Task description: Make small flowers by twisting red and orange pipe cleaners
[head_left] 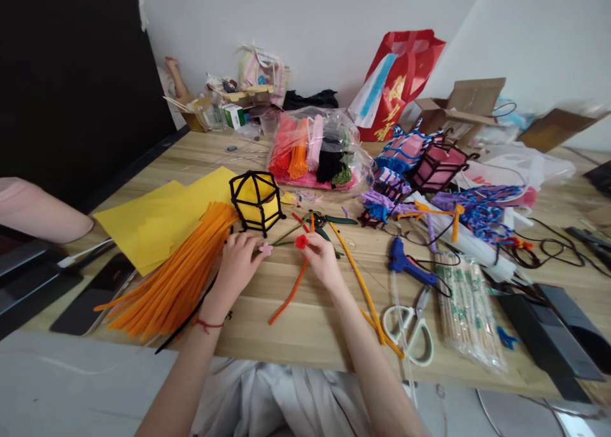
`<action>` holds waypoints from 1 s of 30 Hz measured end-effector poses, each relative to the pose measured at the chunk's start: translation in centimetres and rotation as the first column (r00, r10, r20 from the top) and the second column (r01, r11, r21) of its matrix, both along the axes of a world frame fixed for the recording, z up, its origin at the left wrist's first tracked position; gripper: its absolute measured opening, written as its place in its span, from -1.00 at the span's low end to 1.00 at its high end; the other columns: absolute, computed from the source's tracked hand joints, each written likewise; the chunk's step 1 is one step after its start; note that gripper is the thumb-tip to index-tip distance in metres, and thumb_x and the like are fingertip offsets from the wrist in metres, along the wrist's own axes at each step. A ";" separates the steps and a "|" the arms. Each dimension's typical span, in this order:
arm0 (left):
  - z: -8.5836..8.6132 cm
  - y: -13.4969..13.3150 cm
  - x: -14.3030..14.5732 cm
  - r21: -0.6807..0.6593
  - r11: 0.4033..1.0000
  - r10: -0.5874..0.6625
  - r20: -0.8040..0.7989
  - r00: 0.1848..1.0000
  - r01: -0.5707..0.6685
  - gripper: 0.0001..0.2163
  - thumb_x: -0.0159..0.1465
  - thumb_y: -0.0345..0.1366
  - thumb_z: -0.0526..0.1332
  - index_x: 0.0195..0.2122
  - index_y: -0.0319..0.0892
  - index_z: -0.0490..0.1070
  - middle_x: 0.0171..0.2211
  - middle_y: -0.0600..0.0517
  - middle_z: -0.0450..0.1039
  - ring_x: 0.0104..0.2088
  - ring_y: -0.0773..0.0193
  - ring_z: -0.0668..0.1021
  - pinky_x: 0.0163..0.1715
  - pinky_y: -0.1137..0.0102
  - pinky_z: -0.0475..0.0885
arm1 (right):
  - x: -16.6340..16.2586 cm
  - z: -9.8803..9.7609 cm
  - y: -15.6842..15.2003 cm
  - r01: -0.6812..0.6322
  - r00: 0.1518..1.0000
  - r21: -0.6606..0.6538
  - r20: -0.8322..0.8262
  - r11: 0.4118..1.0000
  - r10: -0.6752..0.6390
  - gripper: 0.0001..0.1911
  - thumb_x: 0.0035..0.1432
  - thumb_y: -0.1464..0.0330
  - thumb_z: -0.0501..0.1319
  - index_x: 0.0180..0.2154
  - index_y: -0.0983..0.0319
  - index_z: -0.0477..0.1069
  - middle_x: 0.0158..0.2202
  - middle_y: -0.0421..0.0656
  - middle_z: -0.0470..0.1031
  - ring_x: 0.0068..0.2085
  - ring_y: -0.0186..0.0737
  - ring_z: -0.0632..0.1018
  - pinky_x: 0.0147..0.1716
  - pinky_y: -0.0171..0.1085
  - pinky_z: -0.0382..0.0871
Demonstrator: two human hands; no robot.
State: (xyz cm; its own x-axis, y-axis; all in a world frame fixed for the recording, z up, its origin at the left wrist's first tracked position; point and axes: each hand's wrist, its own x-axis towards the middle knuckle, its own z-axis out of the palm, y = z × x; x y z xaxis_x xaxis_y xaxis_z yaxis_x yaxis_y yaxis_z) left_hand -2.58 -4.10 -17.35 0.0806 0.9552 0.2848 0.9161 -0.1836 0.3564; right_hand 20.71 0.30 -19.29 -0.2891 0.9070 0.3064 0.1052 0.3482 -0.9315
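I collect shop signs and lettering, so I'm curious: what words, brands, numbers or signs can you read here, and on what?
None reads for certain.
Red bag: large gold characters, too blurred to quote.
Packet of sticks: green print, too small.
Green and white box: any lettering too small.
Small dark mark near the red bracelet: too small to tell.

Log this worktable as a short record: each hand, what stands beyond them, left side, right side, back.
Left hand: small pink flower at its fingertips
Right hand: pinches a red flower-like piece
Beyond left hand: black-framed yellow lantern
Beyond right hand: green-handled pliers
Left side: loose bundle of orange pipe cleaners, yellow paper sheets
Right side: blue glue gun, white-handled scissors, wrapped sticks
Back: red bag
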 end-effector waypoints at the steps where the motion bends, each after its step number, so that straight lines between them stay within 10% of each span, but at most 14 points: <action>1: -0.8 0.1 0.2 -0.002 1.000 0.016 -0.015 1.000 -0.016 -0.67 0.46 -0.14 0.28 0.17 -0.17 0.45 0.15 -0.14 0.48 0.06 0.07 0.59 0.06 0.06 0.58 | -0.2 -1.1 0.1 -0.007 1.000 -0.027 0.001 1.000 0.007 -0.77 0.50 0.22 0.19 0.01 0.17 0.54 0.02 -0.09 0.59 -0.03 -0.14 0.65 -0.08 -0.16 0.60; 10: 0.0 -0.8 1.0 0.150 0.989 -0.019 0.062 0.998 0.009 -0.83 0.46 -0.17 0.27 -0.04 -0.12 0.53 -0.06 -0.10 0.62 0.03 0.01 0.60 0.07 0.04 0.54 | -1.0 -2.8 -1.0 0.040 0.997 -0.100 -0.061 0.994 -0.046 -0.72 0.49 0.21 0.21 0.07 0.22 0.51 0.05 -0.08 0.58 -0.02 -0.10 0.65 -0.06 -0.10 0.62; 19: 5.5 -4.3 4.6 0.466 0.885 -0.141 0.290 0.946 -0.011 -0.89 0.47 -0.20 0.27 -0.07 -0.06 0.50 -0.16 -0.02 0.67 -0.13 0.16 0.68 -0.05 0.22 0.56 | -0.6 4.1 -4.5 0.300 0.935 0.065 -0.215 0.952 -0.281 -0.89 0.30 0.28 0.32 -0.27 0.17 0.57 0.04 0.04 0.61 0.01 -0.03 0.65 -0.16 -0.13 0.61; 30: 10.6 -6.5 7.3 0.510 0.860 -0.311 0.573 0.758 -0.033 -0.71 0.26 -0.53 0.44 -0.06 -0.08 0.54 -0.08 0.02 0.63 -0.08 0.30 0.67 0.02 0.38 0.61 | 0.9 9.6 -7.2 0.206 0.945 0.183 -0.291 0.961 -0.147 -0.95 0.38 0.32 0.27 -0.15 0.11 0.52 -0.04 0.00 0.72 -0.03 -0.03 0.71 -0.05 -0.06 0.62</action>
